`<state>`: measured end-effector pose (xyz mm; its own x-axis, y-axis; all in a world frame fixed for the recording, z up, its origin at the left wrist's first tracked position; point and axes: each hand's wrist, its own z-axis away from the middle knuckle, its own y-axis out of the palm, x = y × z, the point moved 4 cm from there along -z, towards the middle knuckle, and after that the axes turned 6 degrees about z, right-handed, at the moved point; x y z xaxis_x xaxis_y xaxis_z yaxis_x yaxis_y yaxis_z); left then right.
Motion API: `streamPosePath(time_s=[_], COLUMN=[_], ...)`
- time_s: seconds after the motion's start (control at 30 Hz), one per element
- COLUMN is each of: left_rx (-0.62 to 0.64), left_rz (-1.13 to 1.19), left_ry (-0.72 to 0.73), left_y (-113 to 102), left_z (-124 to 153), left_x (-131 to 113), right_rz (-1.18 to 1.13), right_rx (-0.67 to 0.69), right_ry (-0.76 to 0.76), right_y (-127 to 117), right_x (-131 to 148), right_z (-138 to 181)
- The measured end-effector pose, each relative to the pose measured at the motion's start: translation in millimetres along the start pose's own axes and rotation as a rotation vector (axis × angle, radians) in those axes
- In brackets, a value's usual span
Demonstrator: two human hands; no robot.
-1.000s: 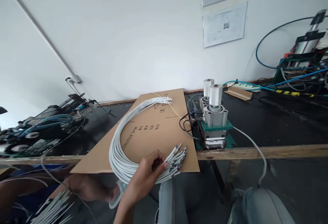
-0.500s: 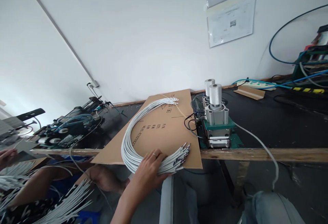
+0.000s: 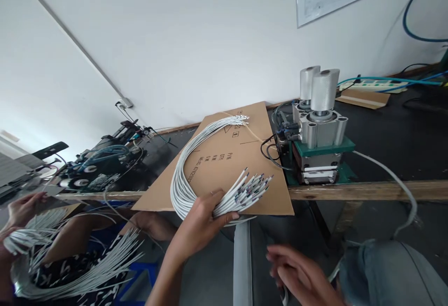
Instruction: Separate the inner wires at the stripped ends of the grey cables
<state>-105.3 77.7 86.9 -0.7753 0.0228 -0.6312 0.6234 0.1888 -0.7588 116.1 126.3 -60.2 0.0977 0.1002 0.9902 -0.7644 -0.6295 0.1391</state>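
Over on the far left a co-worker's hand holds another bunch of grey wires, fanned out loose down below the desk edge, so these clearly flop around once nothing keeps them together.

Moving in, the wire bundle lies in a big curved arc on the cardboard sheet, which sits on the black desk. One end sits up near the back of the cardboard; the other end, with the stripped tips, splays out just past the left hand. That hand is closed around the bundle a little behind the tips, fingers wrapped over the top, thumb underneath as far as I can tell.

My read on handling: light, springy, holds its curve but not stiff. The individual strands look slick and will probably slide past each other if the grip is loose. Grabbing close to the tips like this seems smart, since it keeps the ends lined up. The tips look like the delicate part, so I wouldn't pinch them directly.

Lower right, the right hand hovers over the lap, fingers loosely half open, holding nothing I can see, though it's blurry.

Right of the cardboard sits the small pneumatic press, apart from the wires.
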Motion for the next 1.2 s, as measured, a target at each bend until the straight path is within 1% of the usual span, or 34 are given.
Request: streamPosePath(time_s=[0.03, 0.1, 0.13, 0.2, 0.23, 0.3, 0.37, 0.43, 0.53, 0.63, 0.7, 0.8, 0.93, 1.07, 1.2], left_rx=[-0.009, -0.029, -0.036, -0.042, -0.044, -0.050, -0.066, -0.078, -0.069, -0.048, -0.056, -0.062, -0.032, -0.003, -0.018], left_rz=[0.017, 0.048, 0.061, 0.083, 0.086, 0.099, 0.126, 0.153, 0.173, 0.229, 0.262, 0.277, 0.267, 0.264, 0.244], left_ry=[-0.005, -0.019, -0.025, -0.035, -0.039, -0.058, -0.089, -0.108, -0.110, -0.116, -0.106, -0.094, -0.120, -0.107, -0.094], left_y=[-0.8, -1.7, -1.9, -2.2, -2.6, -4.1, -6.2, -7.5, -6.2, -3.1, -2.7, -3.5, -2.1, 2.4, 4.2], left_z=[-0.5, -1.0, -1.0, -0.3, 0.4, 2.7, 5.9, 8.5, 9.1, 6.6, 4.8, 3.0, 0.5, -2.2, -4.6], left_x=[-0.7, -2.0, -2.6, -3.5, -3.7, -3.3, -1.9, -0.6, 0.3, 0.8, 0.2, -0.1, 2.6, 3.4, 3.8], right_rz=[-0.141, -0.374, -0.495, -0.592, -0.623, -0.643, -0.636, -0.583, -0.455, -0.387, -0.368, -0.365, -0.373, -0.342, -0.329], right_rx=[0.053, 0.164, 0.119, 0.055, 0.003, -0.080, -0.129, -0.135, -0.130, -0.138, -0.134, -0.127, -0.153, -0.181, -0.190], right_ry=[0.082, 0.183, 0.166, 0.111, 0.085, 0.054, 0.048, 0.026, -0.060, -0.094, -0.100, -0.114, -0.101, -0.098, -0.092], right_y=[12.6, 39.9, 50.2, 70.9, 79.3, 92.7, 100.9, 104.8, 105.3, 104.0, 104.3, 105.9, 105.6, 102.2, 99.8], right_x=[-0.4, -1.0, -0.6, -1.6, -3.1, -5.7, -5.2, 2.5, 26.0, 46.9, 54.0, 56.0, 52.8, 52.8, 52.8], right_z=[-11.5, -32.0, -41.5, -55.2, -58.8, -58.8, -50.9, -40.1, -30.2, -33.5, -38.5, -42.6, -41.0, -40.1, -41.3])
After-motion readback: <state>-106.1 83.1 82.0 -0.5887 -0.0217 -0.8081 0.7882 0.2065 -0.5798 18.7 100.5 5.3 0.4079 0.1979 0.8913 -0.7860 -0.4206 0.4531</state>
